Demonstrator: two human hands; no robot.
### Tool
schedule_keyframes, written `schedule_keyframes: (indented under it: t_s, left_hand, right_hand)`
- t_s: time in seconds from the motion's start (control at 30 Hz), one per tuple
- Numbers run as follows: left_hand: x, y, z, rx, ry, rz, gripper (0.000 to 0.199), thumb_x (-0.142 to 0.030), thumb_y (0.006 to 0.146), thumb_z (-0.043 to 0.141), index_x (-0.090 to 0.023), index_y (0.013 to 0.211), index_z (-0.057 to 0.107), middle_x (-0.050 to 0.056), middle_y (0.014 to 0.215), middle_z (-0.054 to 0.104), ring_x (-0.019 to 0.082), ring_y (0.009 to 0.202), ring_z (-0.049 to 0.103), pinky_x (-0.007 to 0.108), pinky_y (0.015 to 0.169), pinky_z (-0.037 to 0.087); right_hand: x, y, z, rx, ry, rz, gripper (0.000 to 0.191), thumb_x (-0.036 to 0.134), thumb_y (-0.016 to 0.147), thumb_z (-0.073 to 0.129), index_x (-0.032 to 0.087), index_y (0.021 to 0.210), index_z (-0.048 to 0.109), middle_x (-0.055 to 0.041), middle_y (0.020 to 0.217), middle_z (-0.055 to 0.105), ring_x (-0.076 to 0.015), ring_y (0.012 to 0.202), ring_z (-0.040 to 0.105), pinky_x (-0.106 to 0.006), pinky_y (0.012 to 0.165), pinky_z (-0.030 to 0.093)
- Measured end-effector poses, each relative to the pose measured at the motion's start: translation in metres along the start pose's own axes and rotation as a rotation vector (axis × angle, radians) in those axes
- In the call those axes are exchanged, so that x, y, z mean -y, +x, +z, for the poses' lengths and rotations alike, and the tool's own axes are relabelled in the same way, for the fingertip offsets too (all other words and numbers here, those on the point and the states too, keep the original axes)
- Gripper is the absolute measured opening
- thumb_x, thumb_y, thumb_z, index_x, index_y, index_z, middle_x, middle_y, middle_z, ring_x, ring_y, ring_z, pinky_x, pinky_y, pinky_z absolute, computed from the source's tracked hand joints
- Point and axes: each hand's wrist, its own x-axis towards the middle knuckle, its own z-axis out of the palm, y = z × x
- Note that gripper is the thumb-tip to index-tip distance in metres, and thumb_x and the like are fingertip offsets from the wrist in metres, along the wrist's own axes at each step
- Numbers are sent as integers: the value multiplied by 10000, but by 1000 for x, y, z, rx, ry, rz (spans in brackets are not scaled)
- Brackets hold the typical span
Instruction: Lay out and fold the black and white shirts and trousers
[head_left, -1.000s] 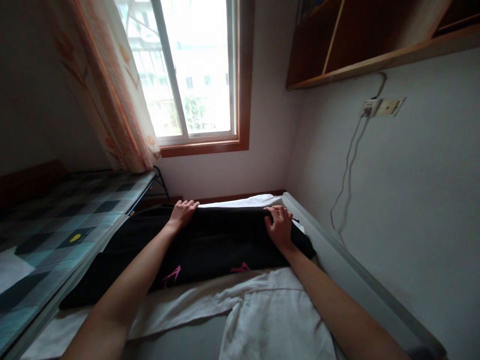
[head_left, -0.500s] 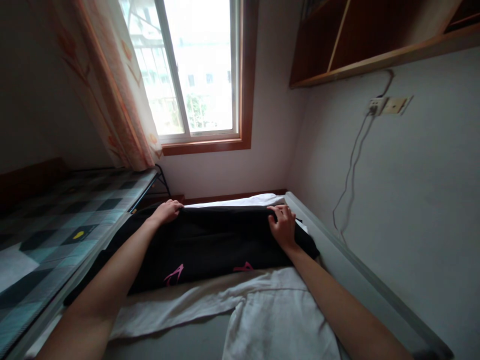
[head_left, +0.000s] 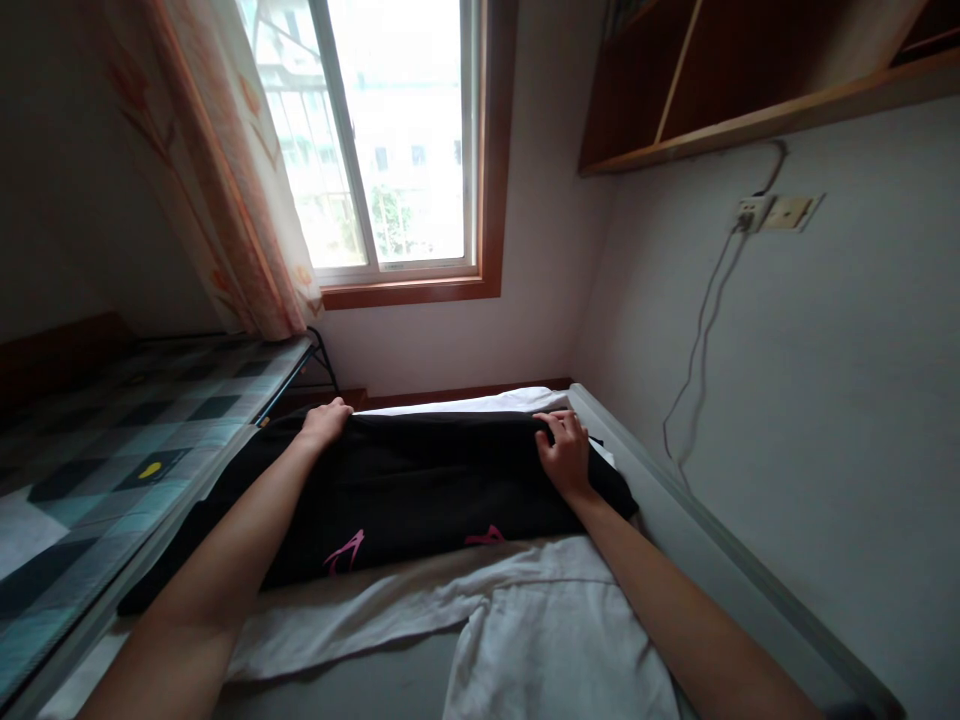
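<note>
A black garment (head_left: pixel 442 480) with pink printing along its near edge lies folded across the white clothing on the bed-like surface. My left hand (head_left: pixel 325 424) has its fingers curled over the far edge of the black garment, near its left part. At the right part of that same edge, my right hand (head_left: pixel 566 450) bends its fingers over the cloth, thumb pointing left; its fingertips are partly hidden. Beneath and in front lies a white garment (head_left: pixel 555 630), wrinkled, with a long sleeve-like strip reaching left. More white cloth (head_left: pixel 480 403) shows beyond the black fabric.
On the left is a checked mattress (head_left: pixel 217 405) on a metal frame. A window (head_left: pixel 412 150) with an orange-patterned curtain (head_left: pixel 217 180) is ahead. Wooden shelves (head_left: pixel 720 130) hang at upper right, above a wall socket (head_left: pixel 752 212) with a dangling cord (head_left: pixel 697 350).
My left hand has shifted slightly left along the far edge of the black garment. My right hand stays nearly where it was.
</note>
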Motion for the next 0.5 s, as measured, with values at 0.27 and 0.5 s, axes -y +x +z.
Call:
schedule_keyframes:
  t_s: [0.27, 0.5]
  left_hand:
    - [5, -1, 3, -64, -42, -79, 306, -224, 872, 439, -231, 1016, 709, 117, 1119, 584, 262, 921, 648, 330, 792, 469]
    - [10, 1, 9, -267, -124, -285, 327, -218, 885, 412, -194, 1158, 591, 154, 1203, 625, 316, 981, 653, 379, 791, 481]
  right_hand:
    - [-1, 0, 1, -3, 17, 10, 263, 193, 851, 482, 188, 1027, 677, -95, 982, 591, -243, 933, 548, -361, 833, 387]
    - [-4, 0, 5, -23, 27, 10, 302, 190, 849, 489, 166, 1097, 660, -97, 977, 603, -247, 936, 559, -367, 829, 397]
